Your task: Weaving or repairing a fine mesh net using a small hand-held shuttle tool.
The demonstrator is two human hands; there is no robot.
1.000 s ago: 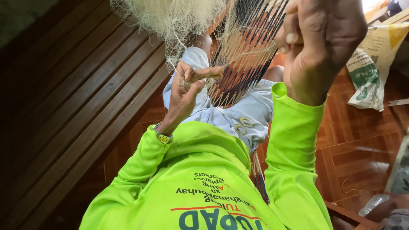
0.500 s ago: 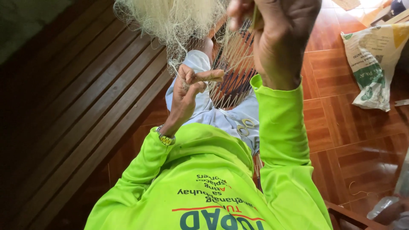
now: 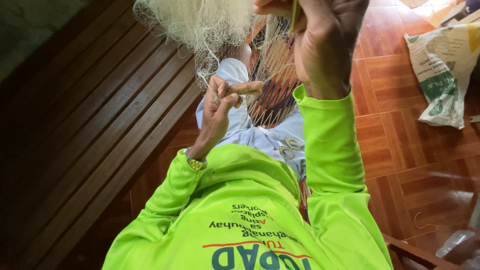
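Observation:
A pale fishing net (image 3: 200, 22) hangs bunched at the top and spreads as fine mesh over my lap. My left hand (image 3: 222, 100) pinches a part of the mesh between thumb and fingers, just above my light blue trousers (image 3: 272, 140). My right hand (image 3: 320, 45) is raised close to the camera. Its fingers are closed on a thin yellowish netting needle (image 3: 294, 12) with thread running down to the mesh. Both arms wear bright green sleeves, and a watch sits on my left wrist.
A dark wooden slatted bench (image 3: 85, 125) runs along the left. Glossy reddish floor tiles (image 3: 400, 140) lie to the right, with a white and green sack (image 3: 442, 75) on them. A clear plastic bottle (image 3: 455, 240) lies at the bottom right.
My right hand has moved left and up across the net, pulling the needle with it. My left hand keeps its pinch on the mesh and has barely shifted.

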